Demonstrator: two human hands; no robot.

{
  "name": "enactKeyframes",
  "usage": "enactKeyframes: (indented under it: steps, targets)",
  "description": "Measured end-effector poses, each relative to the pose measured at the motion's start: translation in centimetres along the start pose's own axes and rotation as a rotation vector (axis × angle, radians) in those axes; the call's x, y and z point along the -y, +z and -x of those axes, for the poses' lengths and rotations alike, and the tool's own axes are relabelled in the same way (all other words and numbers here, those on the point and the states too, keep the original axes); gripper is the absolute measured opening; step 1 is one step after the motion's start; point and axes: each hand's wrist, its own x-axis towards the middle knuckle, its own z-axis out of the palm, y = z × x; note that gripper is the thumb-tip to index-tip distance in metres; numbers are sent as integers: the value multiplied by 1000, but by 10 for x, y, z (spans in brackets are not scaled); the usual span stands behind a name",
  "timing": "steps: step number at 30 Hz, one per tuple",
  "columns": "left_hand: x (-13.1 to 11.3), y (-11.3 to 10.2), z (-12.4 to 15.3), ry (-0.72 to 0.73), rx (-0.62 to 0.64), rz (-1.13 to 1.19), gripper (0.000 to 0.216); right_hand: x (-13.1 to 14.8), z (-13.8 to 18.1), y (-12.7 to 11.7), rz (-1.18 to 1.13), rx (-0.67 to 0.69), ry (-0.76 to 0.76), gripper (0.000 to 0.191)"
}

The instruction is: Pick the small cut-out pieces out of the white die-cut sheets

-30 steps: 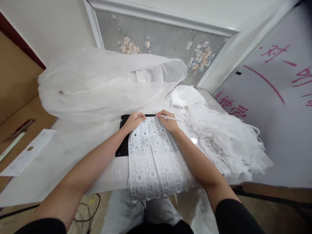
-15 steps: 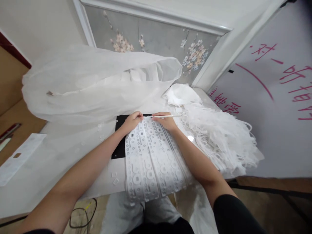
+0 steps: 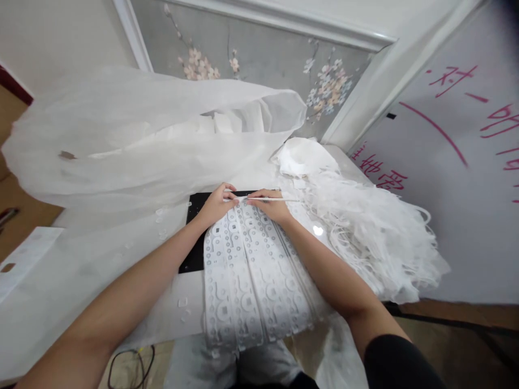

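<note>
Long white die-cut sheets (image 3: 227, 281) with rows of round holes and cutouts lie side by side over a black plate (image 3: 194, 237) and hang past the table's front edge. My left hand (image 3: 219, 204) pinches the far end of these sheets, its fingers bent and thumb on the edge. Just to its right, my right hand (image 3: 270, 205) is closed around a thin white stick-like tool (image 3: 284, 199). The tool's darker tip points left, close to my left fingertips. What exactly is pinched between the fingers is too small to make out.
A large translucent white bag (image 3: 162, 140) lies behind the plate. On the right is a heap of white strips (image 3: 368, 232). Small clear offcuts (image 3: 183, 302) are scattered on the table's left. A whiteboard (image 3: 446, 227) with red writing stands right; a black cable (image 3: 133, 367) lies below.
The camera view has shifted slightly. My left fingers have spread a little at the sheets' far edge, and the tool in my right hand has tilted slightly. Both hands stay close together.
</note>
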Motion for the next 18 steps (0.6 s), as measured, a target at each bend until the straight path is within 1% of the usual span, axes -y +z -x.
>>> enactKeyframes:
  steps: [5, 10, 18]
  targets:
    - [-1, 0, 0, 13, 1, 31, 41, 2, 0, 2, 44, 12, -15, 22]
    - [-5, 1, 3, 32, -2, 24, 40, 2, 0, 2, 29, 21, -17, 21]
    - [-6, 0, 4, 40, 13, 42, 40, -2, -1, 3, 63, 36, -30, 21]
